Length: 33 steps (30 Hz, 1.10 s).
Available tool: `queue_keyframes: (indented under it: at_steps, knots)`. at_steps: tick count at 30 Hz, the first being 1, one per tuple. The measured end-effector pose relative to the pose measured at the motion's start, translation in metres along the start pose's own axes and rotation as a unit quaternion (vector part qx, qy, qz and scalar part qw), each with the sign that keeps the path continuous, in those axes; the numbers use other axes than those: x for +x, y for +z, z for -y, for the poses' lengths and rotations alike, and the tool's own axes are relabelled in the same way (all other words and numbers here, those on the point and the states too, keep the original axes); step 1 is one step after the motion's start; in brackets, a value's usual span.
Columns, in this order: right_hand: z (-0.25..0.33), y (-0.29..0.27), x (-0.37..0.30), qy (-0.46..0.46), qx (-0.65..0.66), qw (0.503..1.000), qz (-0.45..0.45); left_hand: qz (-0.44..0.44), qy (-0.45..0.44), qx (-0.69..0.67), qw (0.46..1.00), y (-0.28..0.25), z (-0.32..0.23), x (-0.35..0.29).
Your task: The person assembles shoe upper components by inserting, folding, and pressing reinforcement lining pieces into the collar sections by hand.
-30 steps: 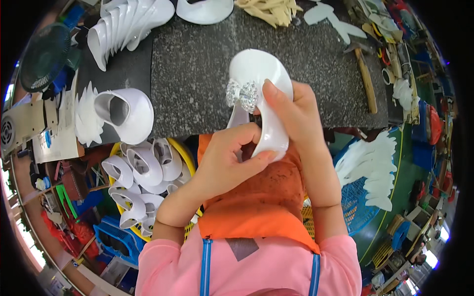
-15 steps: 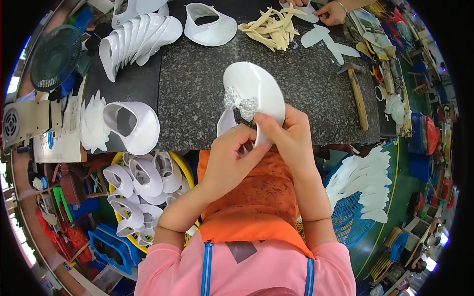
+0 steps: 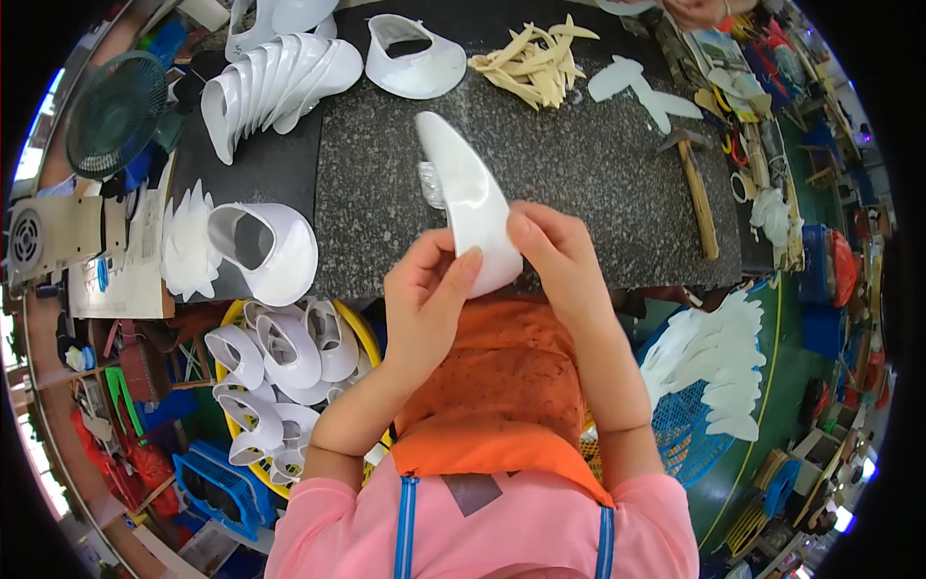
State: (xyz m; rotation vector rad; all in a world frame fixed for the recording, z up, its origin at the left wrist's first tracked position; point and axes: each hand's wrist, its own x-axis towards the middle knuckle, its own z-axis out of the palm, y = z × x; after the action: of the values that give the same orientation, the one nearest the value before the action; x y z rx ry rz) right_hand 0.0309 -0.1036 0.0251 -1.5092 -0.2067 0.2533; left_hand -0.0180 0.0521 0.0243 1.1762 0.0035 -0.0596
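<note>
One shoe piece [image 3: 471, 198], pinched by left hand [image 3: 426, 299] and right hand [image 3: 564, 256]. Hammer [image 3: 697, 198] on tabletop [image 3: 588, 174], two o'clock in view.

Pretty bright, even light overall; windows [image 3: 45, 468] way left of the grip are blown out. Glare streaks the glossy white shoe upper [image 3: 473, 201] just above the grip. Fisheye warps stuff toward the blacked-out corners.

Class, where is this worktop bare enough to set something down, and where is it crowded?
Bare speckled slab lies right of the held white shoe upper, up to the hammer, and left toward the near-left upper. Crowded: the far side, with nested uppers and beige strips.
</note>
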Motion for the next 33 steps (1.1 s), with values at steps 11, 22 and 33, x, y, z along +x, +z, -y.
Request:
queue_keyframes:
  at_steps: [11, 22, 33]
  knots:
    - [-0.003, 0.002, -0.004, 0.049, 0.220, 0.971, -0.084, 0.009, 0.087, 0.230, 0.969, 0.004, 0.017, -0.001]
    - [-0.026, -0.011, 0.027, -0.286, -0.513, 0.802, 0.113, 0.130, 0.388, 0.526, 0.746, -0.026, 0.009, 0.040]
    - [-0.011, -0.022, 0.022, -0.164, -0.637, 0.725, 0.202, 0.129, 0.336, 0.744, 0.563, -0.029, 0.028, 0.044]
